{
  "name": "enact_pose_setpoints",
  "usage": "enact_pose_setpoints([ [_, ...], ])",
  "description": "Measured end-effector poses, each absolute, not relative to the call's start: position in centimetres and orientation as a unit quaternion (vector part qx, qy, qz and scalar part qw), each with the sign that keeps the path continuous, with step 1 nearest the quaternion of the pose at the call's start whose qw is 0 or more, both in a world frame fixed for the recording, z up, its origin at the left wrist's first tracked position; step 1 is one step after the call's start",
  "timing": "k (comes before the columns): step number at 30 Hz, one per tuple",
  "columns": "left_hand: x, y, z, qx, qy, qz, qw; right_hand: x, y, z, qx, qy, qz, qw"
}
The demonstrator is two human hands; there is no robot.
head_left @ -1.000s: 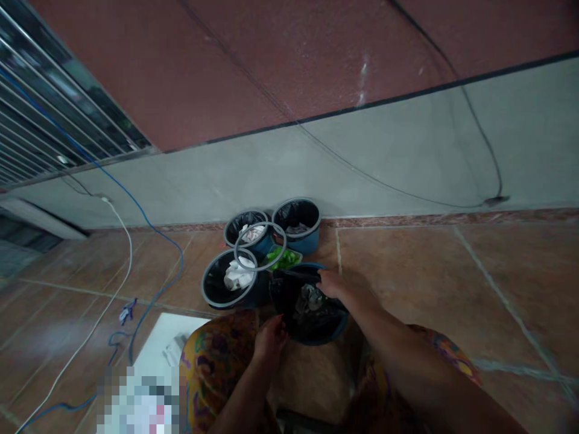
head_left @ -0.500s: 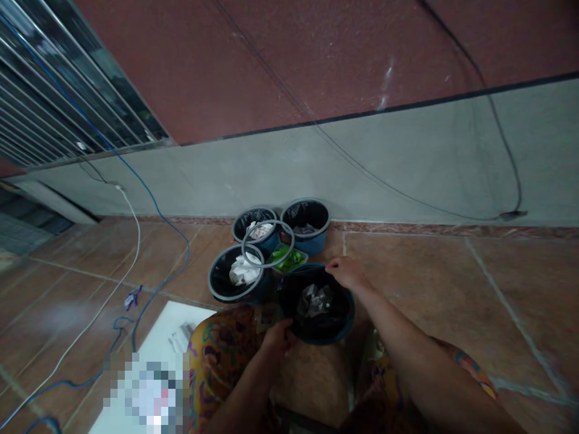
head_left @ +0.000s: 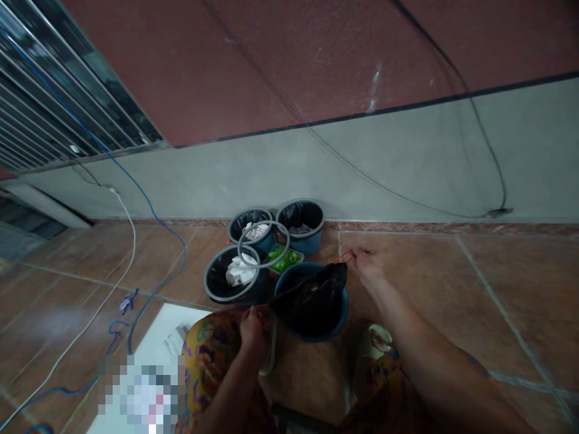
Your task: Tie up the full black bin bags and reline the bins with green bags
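Note:
A black trash bag (head_left: 312,295) is bunched up inside a blue bin (head_left: 342,319) on the floor between my knees, its mouth drawn together into a narrow opening. My right hand (head_left: 367,263), closed, holds a red drawstring (head_left: 347,256) pulled out to the right of the bag. To the left of the bin my left hand (head_left: 252,325) is closed by the bag's other end; a bit of reddish string seems to show there, partly hidden by the fingers. A loose grey ring (head_left: 239,243) leans across the neighbouring bins.
Three more lined bins stand close by: one with white waste (head_left: 208,283) at left, two near the wall (head_left: 320,232). Green bags (head_left: 287,259) lie in a tray among them. Blue and white cables (head_left: 183,259) and a white board (head_left: 149,331) lie at left.
Both hands have moved apart, outward from the bin. The bag's rim has come off the bin edge and its open mouth has been cinched together, hiding the waste inside.

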State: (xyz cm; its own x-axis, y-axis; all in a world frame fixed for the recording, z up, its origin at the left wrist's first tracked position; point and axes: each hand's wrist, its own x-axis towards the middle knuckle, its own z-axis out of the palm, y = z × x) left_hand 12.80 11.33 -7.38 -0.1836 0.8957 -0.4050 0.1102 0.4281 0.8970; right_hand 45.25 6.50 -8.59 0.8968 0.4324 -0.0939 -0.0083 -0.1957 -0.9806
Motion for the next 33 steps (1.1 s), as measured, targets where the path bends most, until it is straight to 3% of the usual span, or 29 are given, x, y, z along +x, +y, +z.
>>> enact_pose_setpoints([
  [3, 14.2, 10.7, -6.0, 0.379, 0.628, 0.366, 0.572, 43.4, 6.0, -6.9, -0.777, -0.252, 0.202, 0.540],
  [6, 17.0, 9.8, -3.9, 0.415, 0.556, 0.338, 0.636, 39.8, 5.9, -4.6, -0.653, -0.457, 0.323, 0.509],
  [10, 21.0, 9.3, -0.4, 0.515, 0.456, 0.275, 0.672, 36.3, 6.2, -2.4, -0.506, -0.492, 0.441, 0.555],
  [14, 22.3, 10.6, 1.4, 0.537, 0.397, 0.247, 0.702, 36.7, 6.1, -0.9, -0.465, -0.468, 0.460, 0.595],
  [19, 20.5, 12.9, 1.9, 0.533, 0.474, 0.303, 0.632, 38.3, 5.4, 0.3, -0.495, -0.431, 0.407, 0.636],
  [25, 21.0, 13.0, 1.9, 0.583, 0.457, 0.292, 0.605, 38.2, 5.5, 0.0, -0.503, -0.440, 0.420, 0.614],
  [33, 22.1, 14.0, 4.7, 0.732, 0.413, 0.289, 0.459, 37.6, 5.7, -0.9, -0.530, -0.439, 0.447, 0.572],
])
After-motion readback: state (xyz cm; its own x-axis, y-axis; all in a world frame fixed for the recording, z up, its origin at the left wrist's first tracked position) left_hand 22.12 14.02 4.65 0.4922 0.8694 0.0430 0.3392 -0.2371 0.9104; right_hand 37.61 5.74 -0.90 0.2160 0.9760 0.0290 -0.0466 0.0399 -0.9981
